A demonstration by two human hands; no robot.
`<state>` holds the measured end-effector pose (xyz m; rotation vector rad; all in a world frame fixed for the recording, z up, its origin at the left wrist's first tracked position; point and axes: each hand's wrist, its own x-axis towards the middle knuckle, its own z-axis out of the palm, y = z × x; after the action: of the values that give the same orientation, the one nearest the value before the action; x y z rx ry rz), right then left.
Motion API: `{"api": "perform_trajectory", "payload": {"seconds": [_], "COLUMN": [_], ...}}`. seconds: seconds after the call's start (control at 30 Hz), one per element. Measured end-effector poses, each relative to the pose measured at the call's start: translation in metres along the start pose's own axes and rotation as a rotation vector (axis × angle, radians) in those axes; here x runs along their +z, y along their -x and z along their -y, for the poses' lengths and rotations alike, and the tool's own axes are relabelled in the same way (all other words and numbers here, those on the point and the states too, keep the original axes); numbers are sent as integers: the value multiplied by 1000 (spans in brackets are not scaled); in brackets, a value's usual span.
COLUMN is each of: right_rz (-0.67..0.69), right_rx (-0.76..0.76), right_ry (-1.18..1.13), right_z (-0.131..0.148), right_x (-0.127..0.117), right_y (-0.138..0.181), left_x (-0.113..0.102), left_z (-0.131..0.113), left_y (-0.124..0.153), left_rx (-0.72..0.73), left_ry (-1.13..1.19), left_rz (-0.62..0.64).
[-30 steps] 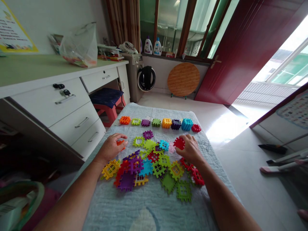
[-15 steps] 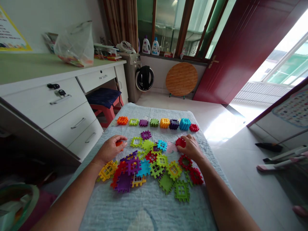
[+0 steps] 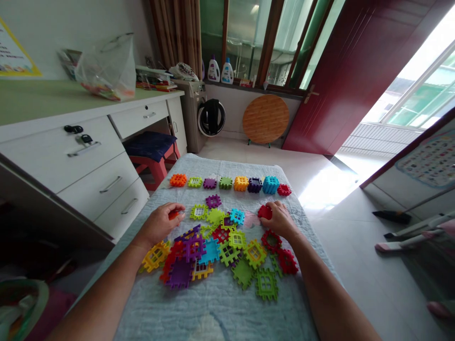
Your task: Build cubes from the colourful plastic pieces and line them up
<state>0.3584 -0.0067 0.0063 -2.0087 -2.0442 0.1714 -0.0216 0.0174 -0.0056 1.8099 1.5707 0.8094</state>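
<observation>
My left hand [image 3: 164, 221] curls round an orange building tile [image 3: 173, 215], most of it hidden under the fingers. On the right, my right hand [image 3: 281, 219] grips a red building tile [image 3: 265, 212] at the cloth's surface. Between and below the hands lies a loose pile of notched plastic tiles, among them a purple tile [image 3: 180, 273], a blue tile [image 3: 210, 250], a yellow tile [image 3: 255, 253] and a green tile [image 3: 267, 284]. Beyond them runs a row of tiles sorted by colour, from an orange stack [image 3: 178, 180] to a red stack [image 3: 284, 190], with a taller blue stack [image 3: 270, 184].
A pale blue cloth [image 3: 227, 317] covers the low table. To the left stand a white drawer desk [image 3: 95, 170] and a red stool [image 3: 152, 166]. A washing machine [image 3: 194, 113], a round wooden tabletop [image 3: 266, 118] and a red door [image 3: 334, 71] are farther back.
The view has shifted slightly. My left fingers have closed further over the orange tile, so less of it shows. My right hand stays on the red tile.
</observation>
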Motion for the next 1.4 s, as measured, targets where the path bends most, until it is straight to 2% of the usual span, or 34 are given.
{"api": "perform_trajectory", "payload": {"seconds": [0.13, 0.27, 0.4, 0.57, 0.8, 1.27, 1.4], "right_rz": [46, 31, -25, 41, 127, 154, 119], "right_rx": [-50, -45, -17, -19, -60, -38, -1], "right_ry": [4, 39, 29, 34, 51, 50, 43], "right_z": [-8, -39, -78, -103, -113, -115, -111], "right_x": [-9, -36, -59, -63, -53, -38, -41], "right_y": [-4, -19, -51, -93, -115, -114, -109], "left_x": [0, -1, 0, -1, -1, -1, -1], "left_z": [0, 3, 6, 2, 1, 10, 13], "left_y": [-1, -2, -2, -1, -1, -3, -3], "left_rx": [-3, 6, -5, -24, -37, 27, 17], "left_ry": [-6, 0, 21, 13, 23, -50, -60], "left_rz": [-22, -12, 3, -28, -9, -24, 2]}}
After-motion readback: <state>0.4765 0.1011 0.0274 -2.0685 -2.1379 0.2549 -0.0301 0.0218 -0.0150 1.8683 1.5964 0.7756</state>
